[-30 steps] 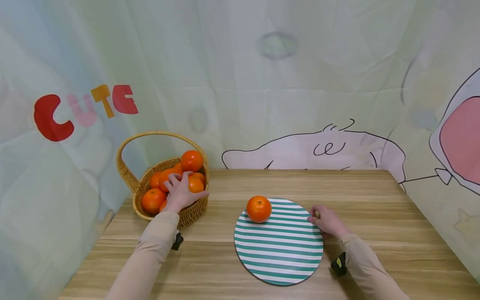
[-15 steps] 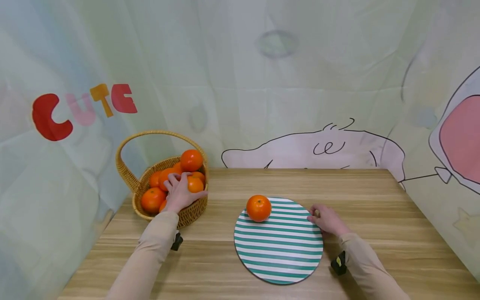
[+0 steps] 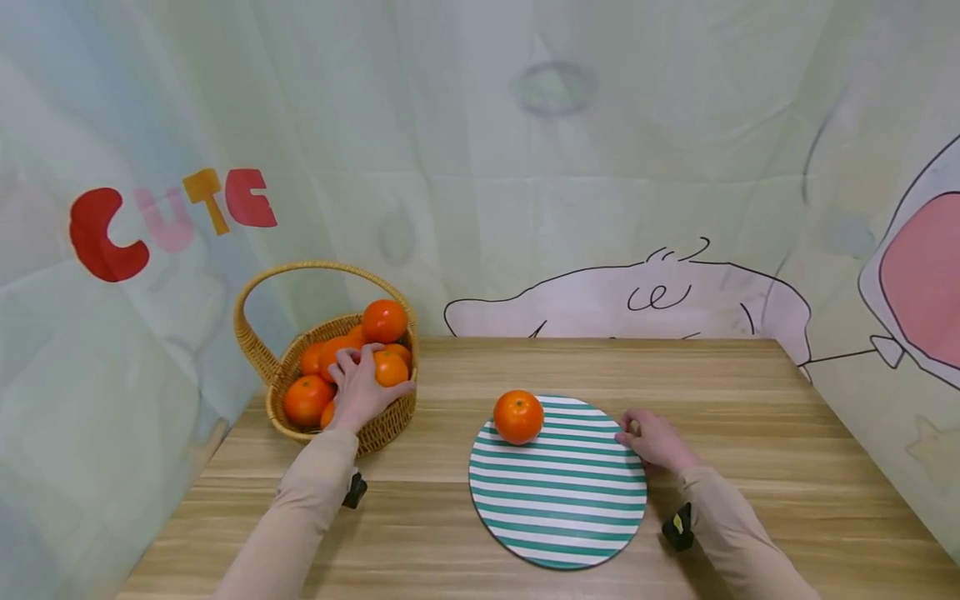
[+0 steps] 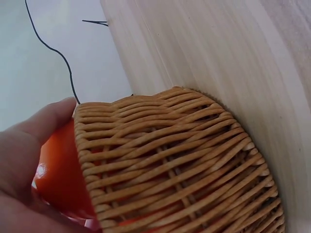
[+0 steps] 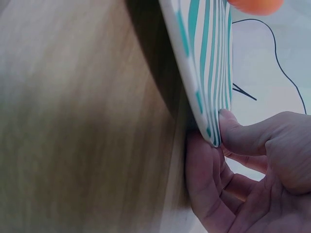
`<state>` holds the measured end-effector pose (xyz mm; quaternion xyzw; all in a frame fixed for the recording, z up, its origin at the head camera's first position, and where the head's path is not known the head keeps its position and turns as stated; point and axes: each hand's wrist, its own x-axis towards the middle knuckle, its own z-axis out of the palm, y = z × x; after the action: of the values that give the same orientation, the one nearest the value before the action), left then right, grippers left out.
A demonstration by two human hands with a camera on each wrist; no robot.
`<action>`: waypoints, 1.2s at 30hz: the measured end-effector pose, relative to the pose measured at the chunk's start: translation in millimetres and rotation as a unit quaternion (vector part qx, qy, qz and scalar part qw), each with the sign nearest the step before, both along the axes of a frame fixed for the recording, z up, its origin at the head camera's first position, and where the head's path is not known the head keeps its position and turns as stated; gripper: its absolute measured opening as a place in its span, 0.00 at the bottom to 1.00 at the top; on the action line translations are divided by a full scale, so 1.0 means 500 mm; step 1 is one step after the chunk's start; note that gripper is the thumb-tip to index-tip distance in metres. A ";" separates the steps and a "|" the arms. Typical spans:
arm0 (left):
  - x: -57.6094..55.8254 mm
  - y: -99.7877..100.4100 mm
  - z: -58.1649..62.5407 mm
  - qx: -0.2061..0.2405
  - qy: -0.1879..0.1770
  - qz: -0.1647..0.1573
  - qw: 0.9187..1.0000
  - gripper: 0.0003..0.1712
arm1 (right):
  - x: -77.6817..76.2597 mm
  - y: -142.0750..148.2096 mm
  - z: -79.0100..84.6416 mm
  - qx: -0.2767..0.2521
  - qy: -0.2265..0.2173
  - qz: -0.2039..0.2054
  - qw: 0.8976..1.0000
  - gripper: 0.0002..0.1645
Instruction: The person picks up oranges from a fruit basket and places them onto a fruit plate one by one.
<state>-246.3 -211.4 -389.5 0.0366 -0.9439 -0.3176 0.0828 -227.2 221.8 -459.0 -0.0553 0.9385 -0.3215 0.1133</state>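
Observation:
At the left in the head view stands a wicker basket [image 3: 386,425] with a tall handle, holding several oranges. My left hand [image 3: 358,390] reaches over its near rim and grips an orange [image 3: 390,368] inside; the left wrist view has the thumb and fingers around that orange [image 4: 63,172], partly hidden behind the weave. My right hand [image 3: 657,440] pinches the right edge of a round green-and-white striped placemat [image 3: 558,492]. In the right wrist view its thumb lies on top of the placemat [image 5: 209,58] and its curled fingers underneath. A single orange [image 3: 518,417] rests on the placemat's far left part.
Everything stands on a wooden table [image 3: 420,533]. A printed curtain [image 3: 480,167] with drawings and letters hangs behind the table and along its sides. Another orange [image 3: 385,321] sits high at the basket's back right, under the handle.

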 end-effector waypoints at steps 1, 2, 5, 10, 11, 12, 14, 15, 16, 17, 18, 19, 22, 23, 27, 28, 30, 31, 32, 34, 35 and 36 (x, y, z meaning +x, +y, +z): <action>0.001 0.001 -0.001 0.001 0.004 0.001 1.000 0.43 | 0.000 0.000 0.000 0.000 0.000 0.000 1.000 0.05; 0.001 0.002 -0.002 0.003 0.007 0.003 1.000 0.43 | 0.001 0.000 0.000 0.000 -0.001 0.000 1.000 0.05; 0.001 0.004 -0.005 0.010 0.017 0.012 1.000 0.44 | 0.000 0.000 0.000 -0.003 0.002 0.001 1.000 0.05; 0.003 0.010 -0.008 0.025 0.037 0.027 0.999 0.44 | -0.001 0.002 -0.002 -0.004 0.002 0.001 1.000 0.05; 0.004 0.011 -0.009 0.027 0.044 0.029 0.998 0.44 | -0.001 0.002 -0.003 -0.004 0.001 0.000 1.000 0.05; 0.005 0.013 -0.010 0.030 0.052 0.031 0.998 0.44 | -0.001 0.002 -0.003 -0.004 0.000 -0.001 1.000 0.05; 0.006 0.015 -0.013 0.033 0.070 0.033 0.996 0.43 | -0.001 0.002 -0.003 -0.003 -0.001 -0.003 1.000 0.05; 0.008 0.017 -0.015 0.035 0.081 0.033 0.996 0.42 | -0.001 0.002 -0.002 -0.002 0.000 -0.003 1.000 0.05; 0.009 0.018 -0.016 0.035 0.092 0.034 0.995 0.42 | -0.001 0.001 -0.002 -0.001 -0.001 -0.003 1.000 0.05; 0.010 0.020 -0.017 0.036 0.103 0.035 0.993 0.41 | -0.001 0.001 -0.002 0.000 -0.001 -0.003 1.000 0.05; 0.011 0.022 -0.018 0.037 0.112 0.035 0.992 0.41 | -0.001 0.001 -0.001 0.000 -0.001 -0.004 1.000 0.05; 0.012 0.023 -0.019 0.038 0.120 0.034 0.991 0.41 | 0.000 0.001 -0.001 0.000 -0.001 -0.003 1.000 0.05; 0.016 0.028 -0.022 0.045 0.134 0.035 0.989 0.42 | 0.001 0.000 0.000 -0.001 -0.002 -0.004 1.000 0.05; 0.018 0.030 -0.023 0.048 0.135 0.035 0.989 0.42 | 0.001 0.000 0.001 -0.001 -0.003 -0.005 1.000 0.05; 0.025 0.037 -0.028 0.053 0.129 0.035 0.990 0.43 | 0.000 0.000 0.000 0.000 -0.006 -0.008 1.000 0.05; 0.027 0.038 -0.029 0.053 0.127 0.035 0.990 0.43 | 0.000 0.000 0.000 0.000 -0.006 -0.009 1.000 0.05; 0.032 0.041 -0.032 0.054 0.123 0.034 0.990 0.43 | -0.001 0.000 -0.001 0.002 -0.005 -0.008 1.000 0.06; 0.034 0.043 -0.033 0.055 0.122 0.033 0.990 0.44 | -0.001 0.000 -0.001 0.002 -0.004 -0.008 1.000 0.06; 0.036 0.045 -0.033 0.055 0.121 0.031 0.991 0.44 | -0.002 0.001 -0.002 0.002 -0.004 -0.007 1.000 0.06; 0.039 0.049 -0.034 0.056 0.119 0.026 0.991 0.44 | -0.002 0.001 -0.002 0.001 -0.003 -0.007 1.000 0.06; 0.041 0.052 -0.034 0.056 0.117 0.024 0.991 0.44 | -0.002 0.001 -0.003 0.001 -0.003 -0.007 1.000 0.06; 0.042 0.054 -0.034 0.055 0.117 0.021 0.991 0.44 | -0.003 0.001 -0.002 0.000 -0.003 -0.007 1.000 0.06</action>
<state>-225.5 -184.4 -406.3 0.0237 -0.9078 -0.3695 0.1968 -228.5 222.5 -460.2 -0.0478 0.9383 -0.3229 0.1141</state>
